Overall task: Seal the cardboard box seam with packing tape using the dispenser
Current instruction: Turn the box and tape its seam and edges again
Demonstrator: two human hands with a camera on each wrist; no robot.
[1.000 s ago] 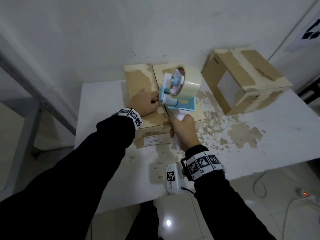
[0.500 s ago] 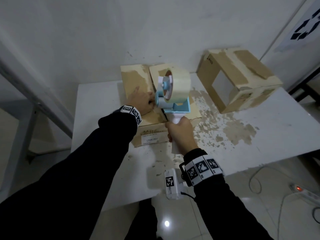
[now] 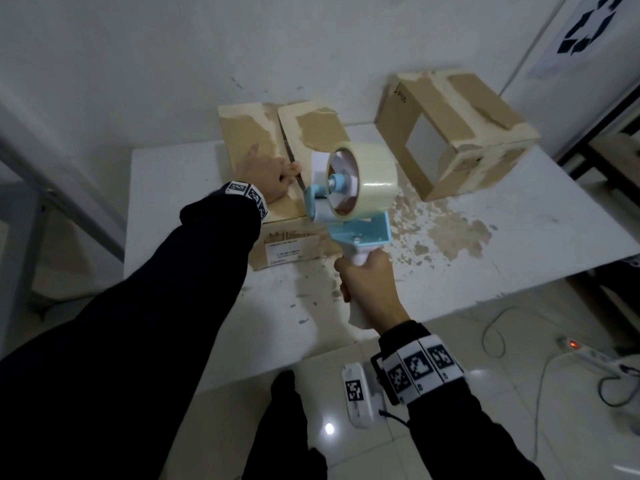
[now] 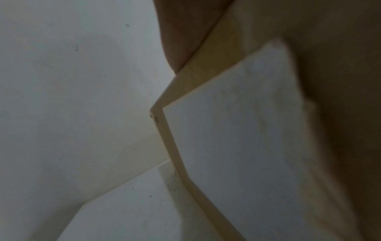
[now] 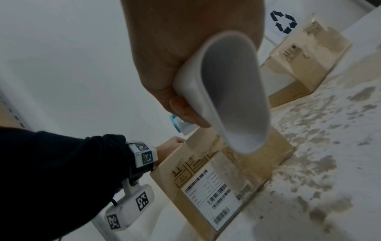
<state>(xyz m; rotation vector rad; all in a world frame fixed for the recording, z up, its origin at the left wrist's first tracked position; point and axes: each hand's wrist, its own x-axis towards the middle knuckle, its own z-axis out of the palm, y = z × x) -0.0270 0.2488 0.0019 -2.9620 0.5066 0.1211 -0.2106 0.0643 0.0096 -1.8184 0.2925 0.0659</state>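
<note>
On the white table (image 3: 519,244), seen from the head, the cardboard box (image 3: 249,140) lay toward twelve o'clock, its far edge against the wall and its flaps parted along the seam. The left hand (image 3: 268,176) pressed flat on the left flap, fingers mostly straight. The right hand (image 3: 369,282) was wrapped around the white handle of the tape dispenser (image 3: 349,192), held above the box's near edge; half a second before, it had sat lower over the seam. A second box (image 3: 457,133) stood at two o'clock, with bare table between. From the left wrist, only blurred cardboard showed. From the right wrist, fingers (image 5: 185,112) curled round the handle (image 5: 233,97), above the box's labelled side (image 5: 208,192).
</note>
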